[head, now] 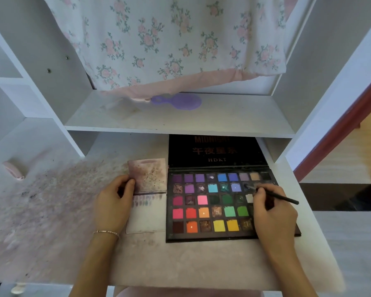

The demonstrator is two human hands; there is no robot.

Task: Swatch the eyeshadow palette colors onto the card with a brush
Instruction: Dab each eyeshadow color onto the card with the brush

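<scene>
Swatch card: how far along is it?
Early. The card shows one short row of swatches near its top; the area below is bare. In hand: the right hand pinches the brush, tip in a dark second-row pan of the palette; the left hand grips the card's raised flap. Most pans remain.

On the table [180, 262] the open eyeshadow palette [214, 206] lies to the right, its raised lid [216, 151] at the far side under the shelf [180, 118]. The card [147, 196] lies just beside the palette's left edge. The left hand [113, 205] rests on the card's left side; the right hand [273, 213] is over the palette's right end, holding the brush [272, 195], whose tip is in a pan in the second row. A hand mirror [178, 101] lies on the shelf, near its back, beneath a hanging cloth [169, 39].
</scene>
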